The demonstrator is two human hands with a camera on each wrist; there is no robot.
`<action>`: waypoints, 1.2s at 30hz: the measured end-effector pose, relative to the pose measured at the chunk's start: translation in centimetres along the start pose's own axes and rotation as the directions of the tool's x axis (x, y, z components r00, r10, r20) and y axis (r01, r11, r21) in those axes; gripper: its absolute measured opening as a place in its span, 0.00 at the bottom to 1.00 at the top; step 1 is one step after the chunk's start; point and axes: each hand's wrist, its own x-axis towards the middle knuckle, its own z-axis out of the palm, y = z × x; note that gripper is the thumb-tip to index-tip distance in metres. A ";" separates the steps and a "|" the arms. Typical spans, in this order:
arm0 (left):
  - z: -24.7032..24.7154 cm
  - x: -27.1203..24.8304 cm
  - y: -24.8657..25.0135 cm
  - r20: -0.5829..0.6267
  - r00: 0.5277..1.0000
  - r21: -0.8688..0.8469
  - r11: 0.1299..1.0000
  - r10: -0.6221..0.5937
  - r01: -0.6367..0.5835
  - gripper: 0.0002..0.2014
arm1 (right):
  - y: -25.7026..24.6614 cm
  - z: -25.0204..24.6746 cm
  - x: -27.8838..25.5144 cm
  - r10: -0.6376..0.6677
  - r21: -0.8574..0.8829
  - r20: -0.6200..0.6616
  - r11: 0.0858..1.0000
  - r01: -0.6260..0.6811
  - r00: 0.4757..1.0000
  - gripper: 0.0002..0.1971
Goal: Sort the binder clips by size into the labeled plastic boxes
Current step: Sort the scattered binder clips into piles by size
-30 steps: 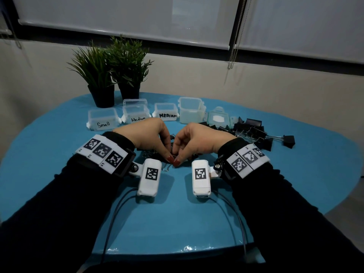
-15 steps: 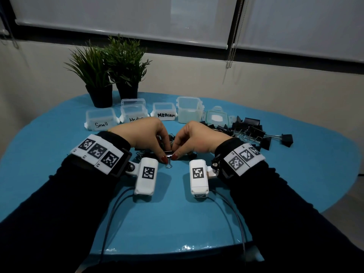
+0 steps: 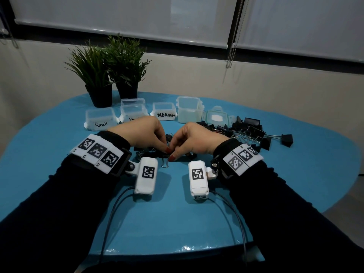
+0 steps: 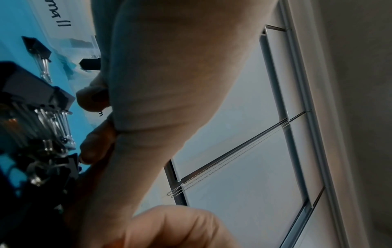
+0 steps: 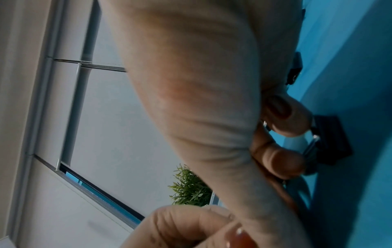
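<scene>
Both hands meet at the middle of the blue table point(image 3: 59, 154). My left hand point(image 3: 165, 148) and right hand point(image 3: 174, 154) pinch the same small black binder clip point(image 3: 162, 155) between thumbs and fingertips, its wire handle point(image 3: 165, 164) hanging below. More small clips point(image 3: 140, 152) lie under the hands. The left wrist view shows curled fingers point(image 4: 95, 144) beside clips point(image 4: 38, 100). In the right wrist view, fingers point(image 5: 282, 159) touch a black clip point(image 5: 331, 141). Open boxes stand behind: "Small" point(image 3: 100, 120), a half-hidden "Medium" point(image 3: 134, 113), "MEDIUM" point(image 3: 165, 113).
A taller unlabelled box point(image 3: 189, 112) and its lid point(image 3: 216, 118) stand right of the labelled ones. A heap of larger black clips point(image 3: 248, 131) lies at the right. Two potted plants point(image 3: 110, 75) stand at the table's far left.
Both hands stay together on the clip and have shifted slightly away from me. The boxes and the big heap have not moved.
</scene>
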 end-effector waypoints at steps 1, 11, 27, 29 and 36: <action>0.0 -0.1 0.0 0.009 1.000 -0.001 1.000 0.001 -0.001 0.08 | 0.1 0.0 0.1 0.004 -0.009 -0.010 1.000 -0.004 1.000 0.11; -0.7 -0.7 0.4 -0.183 0.983 -0.079 0.996 0.035 -0.050 0.09 | 0.3 -0.9 0.1 -0.013 0.007 -0.113 1.000 0.014 0.994 0.08; 1.0 -0.3 0.1 0.282 0.955 0.142 0.989 -0.089 0.050 0.54 | 7.4 -6.5 1.3 0.405 0.125 -0.714 0.877 -0.465 0.572 0.10; 1.0 -0.1 0.0 0.260 0.964 0.067 0.997 -0.062 0.046 0.49 | 6.6 -6.1 1.2 0.324 0.141 -0.746 0.931 -0.337 0.582 0.10; -0.1 -1.2 0.3 -0.112 0.994 -0.474 0.880 -0.015 -0.040 0.25 | 0.5 -0.9 0.9 -0.001 0.316 -0.449 0.935 0.159 0.894 0.09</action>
